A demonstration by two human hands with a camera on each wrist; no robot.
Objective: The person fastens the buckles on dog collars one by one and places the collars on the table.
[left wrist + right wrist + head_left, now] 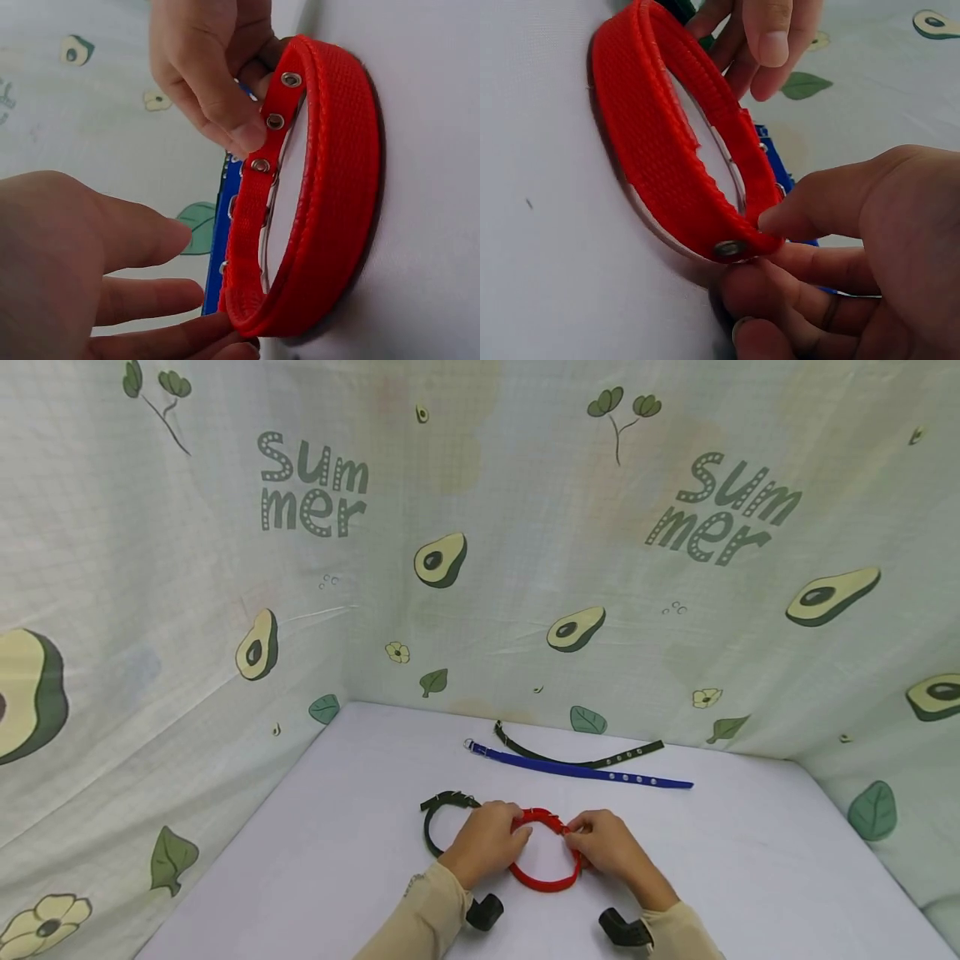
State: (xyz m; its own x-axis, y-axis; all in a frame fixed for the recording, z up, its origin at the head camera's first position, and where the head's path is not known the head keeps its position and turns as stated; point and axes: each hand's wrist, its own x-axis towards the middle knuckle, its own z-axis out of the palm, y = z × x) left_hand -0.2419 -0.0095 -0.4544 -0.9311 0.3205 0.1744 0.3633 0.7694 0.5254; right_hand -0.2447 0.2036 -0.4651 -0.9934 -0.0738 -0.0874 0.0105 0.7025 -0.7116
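Note:
A red collar (546, 885), buckled into a loop, stands on its edge on the white table between both hands. My right hand (606, 843) pinches its strap on the right side, thumb inside the loop and fingers outside, as the right wrist view shows. Metal eyelets line the strap (275, 121) by the right thumb. On the other side my left hand (487, 839) has its thumb and fingers spread apart, with the lower fingertips against the outside of the loop. Behind the left hand lies a dark looped collar (429, 828), partly covered by that hand.
A blue collar (555, 766) with eyelets lies stretched out farther back, overlapping a dark straight collar (536, 754). Printed cloth (495, 652) hangs around the table at the back and sides. Black camera mounts (484, 912) sit at the wrists.

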